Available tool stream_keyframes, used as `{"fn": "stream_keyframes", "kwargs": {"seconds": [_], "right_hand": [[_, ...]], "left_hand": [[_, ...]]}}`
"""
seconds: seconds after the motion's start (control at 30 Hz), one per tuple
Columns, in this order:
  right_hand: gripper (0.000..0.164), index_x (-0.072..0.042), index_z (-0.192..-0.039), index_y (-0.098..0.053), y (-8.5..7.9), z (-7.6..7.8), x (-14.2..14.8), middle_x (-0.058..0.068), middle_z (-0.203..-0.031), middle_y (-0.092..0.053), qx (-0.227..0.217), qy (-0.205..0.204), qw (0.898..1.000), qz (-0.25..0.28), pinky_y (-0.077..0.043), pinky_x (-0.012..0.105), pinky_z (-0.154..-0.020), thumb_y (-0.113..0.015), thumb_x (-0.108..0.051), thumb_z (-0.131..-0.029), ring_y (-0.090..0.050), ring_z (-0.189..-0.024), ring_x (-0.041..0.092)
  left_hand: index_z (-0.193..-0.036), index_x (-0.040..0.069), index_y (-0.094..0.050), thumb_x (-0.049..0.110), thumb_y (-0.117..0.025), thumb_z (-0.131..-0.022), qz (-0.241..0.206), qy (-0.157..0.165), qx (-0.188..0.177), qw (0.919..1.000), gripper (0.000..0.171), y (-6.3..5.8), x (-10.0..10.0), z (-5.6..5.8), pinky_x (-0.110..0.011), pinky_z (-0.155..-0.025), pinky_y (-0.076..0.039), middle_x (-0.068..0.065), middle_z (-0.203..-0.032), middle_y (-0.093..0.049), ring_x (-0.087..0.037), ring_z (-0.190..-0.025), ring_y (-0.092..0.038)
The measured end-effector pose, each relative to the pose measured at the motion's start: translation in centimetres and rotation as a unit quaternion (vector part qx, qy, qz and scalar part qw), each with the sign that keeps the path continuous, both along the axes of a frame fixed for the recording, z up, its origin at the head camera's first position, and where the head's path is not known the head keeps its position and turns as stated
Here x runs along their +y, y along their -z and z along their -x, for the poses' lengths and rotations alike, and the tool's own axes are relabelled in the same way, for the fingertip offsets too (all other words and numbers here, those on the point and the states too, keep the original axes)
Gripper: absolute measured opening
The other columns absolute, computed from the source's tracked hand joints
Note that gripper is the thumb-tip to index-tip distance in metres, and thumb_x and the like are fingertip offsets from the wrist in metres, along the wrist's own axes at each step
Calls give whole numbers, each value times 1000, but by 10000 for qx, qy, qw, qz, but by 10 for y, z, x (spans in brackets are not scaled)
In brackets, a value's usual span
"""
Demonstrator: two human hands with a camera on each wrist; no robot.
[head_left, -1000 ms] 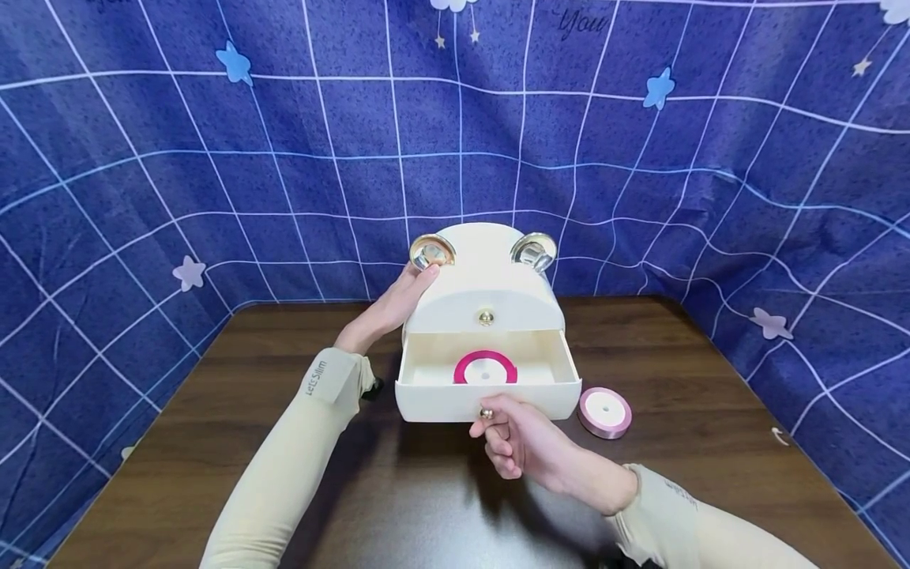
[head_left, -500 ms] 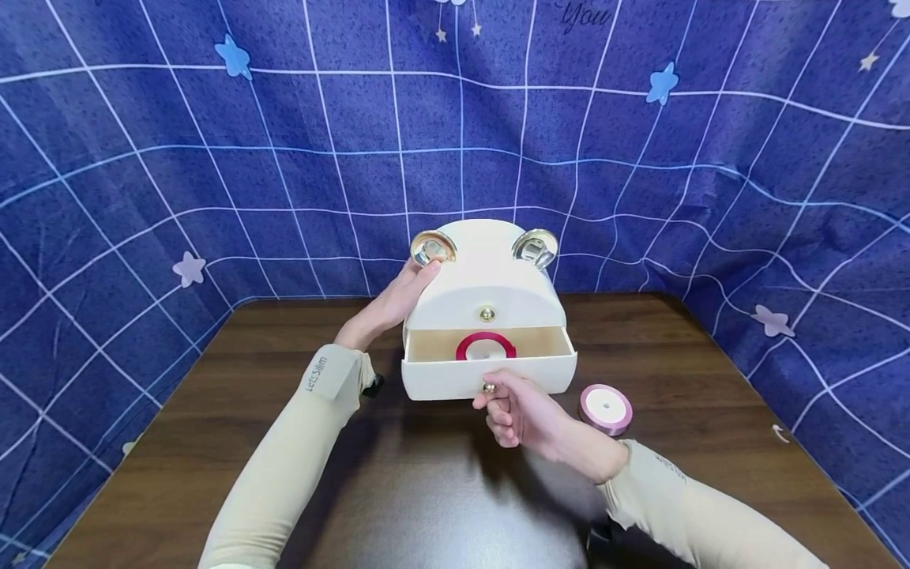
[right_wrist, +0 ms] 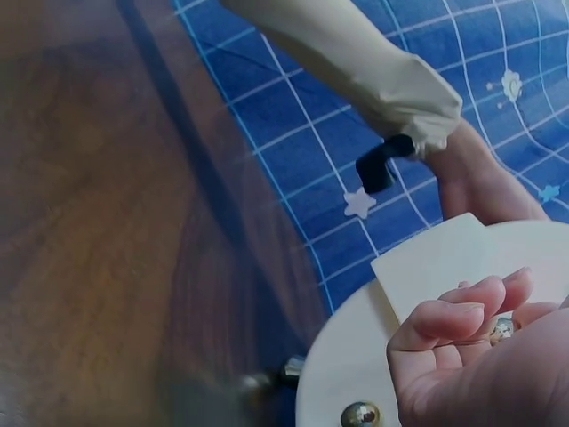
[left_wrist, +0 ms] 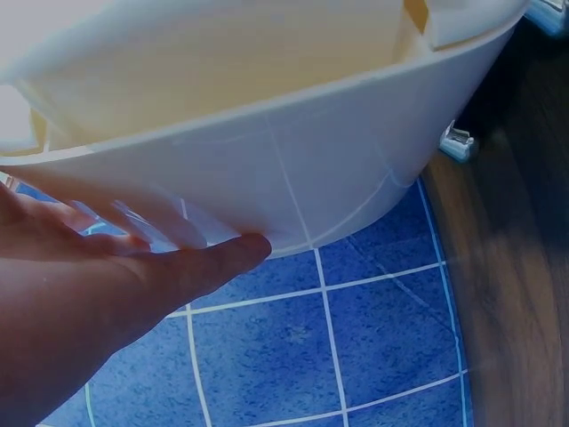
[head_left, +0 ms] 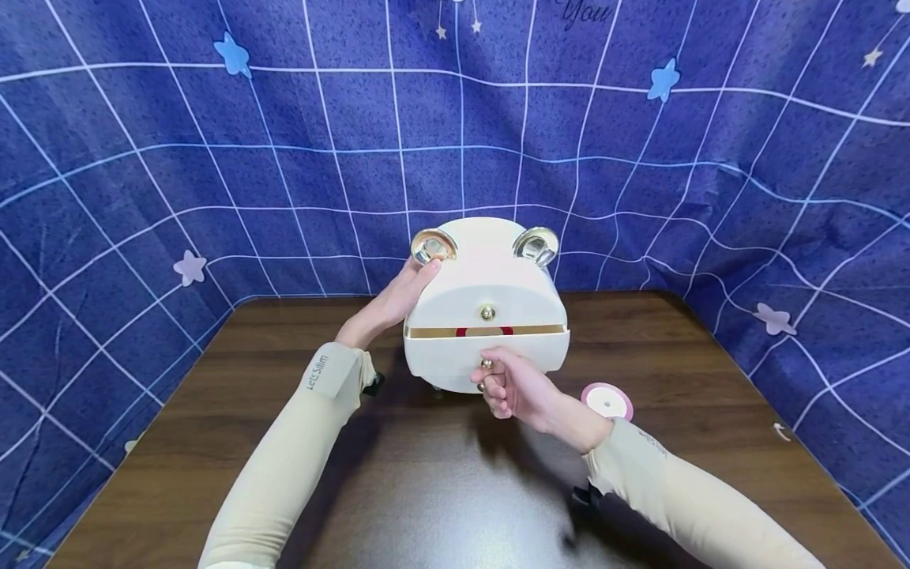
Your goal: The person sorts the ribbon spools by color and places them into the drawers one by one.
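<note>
A white rounded storage box [head_left: 483, 253] with gold ear-like cups [head_left: 434, 247] stands at the middle of the table. Its middle drawer [head_left: 437, 352] is pulled out a little, and the red rim of a ribbon spool [head_left: 464, 332] shows in the gap. My right hand [head_left: 524, 391] grips that drawer's gold knob [head_left: 486, 363], fingers curled in the right wrist view. The left hand [head_left: 398, 302] rests along the box's left side, just under the left cup. In the left wrist view its thumb [left_wrist: 240, 256] lies extended against the white wall [left_wrist: 293, 169].
A pink-edged ribbon spool [head_left: 607, 401] lies on the brown wooden table [head_left: 284, 442], right of the box. Another gold knob [head_left: 487, 313] sits on the upper drawer. Behind the table hangs a blue gridded cloth [head_left: 320, 182] with stars.
The right hand has pushed the drawer inward, from wide out to a narrow gap, covering most of the red spool. The left hand has stayed on the box's side.
</note>
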State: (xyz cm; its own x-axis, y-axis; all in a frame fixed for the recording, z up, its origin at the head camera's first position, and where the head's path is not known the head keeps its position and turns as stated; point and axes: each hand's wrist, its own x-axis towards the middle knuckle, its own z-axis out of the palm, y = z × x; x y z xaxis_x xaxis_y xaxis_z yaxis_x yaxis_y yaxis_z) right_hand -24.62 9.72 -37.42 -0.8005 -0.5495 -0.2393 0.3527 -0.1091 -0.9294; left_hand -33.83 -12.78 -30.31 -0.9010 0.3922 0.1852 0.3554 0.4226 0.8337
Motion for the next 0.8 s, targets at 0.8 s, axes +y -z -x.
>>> {"fn": "stream_keyframes", "kwargs": {"seconds": [0.8], "right_hand": [[29, -7, -96, -55, 15, 7, -3, -7, -50, -41, 266, -24, 9996, 19, -31, 21, -46, -46, -34, -99, -38, -44, 8]], "left_hand": [[-151, 19, -20, 47, -32, -103, -224, 108, 131, 9996, 57, 6, 0, 4, -44, -114, -30, -11, -146, -34, -25, -127, -48]]}}
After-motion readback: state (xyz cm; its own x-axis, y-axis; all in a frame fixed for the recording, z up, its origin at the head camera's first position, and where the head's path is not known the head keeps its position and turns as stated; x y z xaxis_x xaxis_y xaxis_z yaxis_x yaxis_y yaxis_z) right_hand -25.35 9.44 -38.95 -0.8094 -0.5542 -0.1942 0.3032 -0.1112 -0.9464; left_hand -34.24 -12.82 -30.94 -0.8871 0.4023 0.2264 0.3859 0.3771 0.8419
